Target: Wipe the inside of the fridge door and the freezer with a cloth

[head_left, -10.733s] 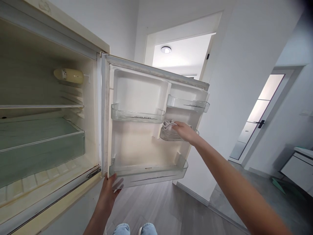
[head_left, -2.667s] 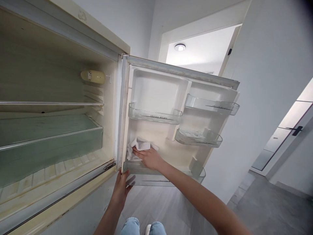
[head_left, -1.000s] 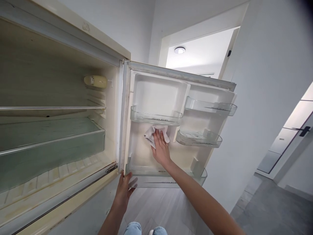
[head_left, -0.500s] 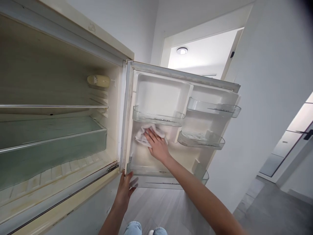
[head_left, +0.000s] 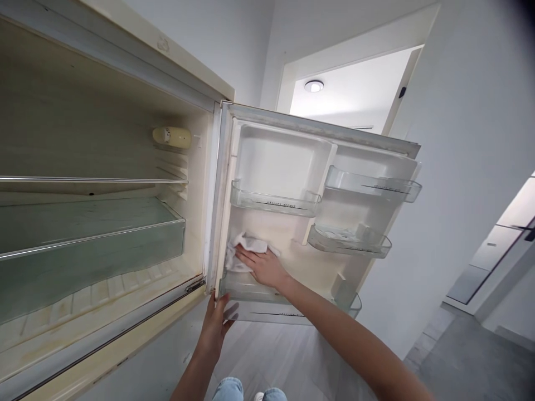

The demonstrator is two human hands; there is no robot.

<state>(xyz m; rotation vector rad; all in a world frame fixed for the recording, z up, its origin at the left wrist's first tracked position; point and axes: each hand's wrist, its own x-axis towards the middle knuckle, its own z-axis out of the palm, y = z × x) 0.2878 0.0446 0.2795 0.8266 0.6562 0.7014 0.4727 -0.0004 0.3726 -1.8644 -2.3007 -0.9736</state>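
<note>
A white cloth (head_left: 251, 245) lies bunched under my right hand (head_left: 264, 267), which presses it against the inner face of the open refrigerator door (head_left: 288, 228), close to the hinge side. At the door's lower hinge-side corner, my left hand (head_left: 215, 326) grips the edge, with its fingers behind the clear bottom bin (head_left: 267, 312). Above the cloth sits a clear utility bin (head_left: 276, 203). Two more clear bins, an upper one (head_left: 371, 185) and a lower one (head_left: 349, 242), are fixed on the door's far side.
To the left is the yellowed refrigerator interior (head_left: 198, 206) with a glass shelf (head_left: 92, 180), a greenish drawer (head_left: 96, 250) and a lamp cover (head_left: 172, 137). A white wall (head_left: 451, 167) stands behind the door. Grey flooring (head_left: 267, 356) lies below.
My right hand and the cloth have slid down and slightly left along the door's inner face. My left hand keeps its grip on the lower corner. The view has shifted slightly.
</note>
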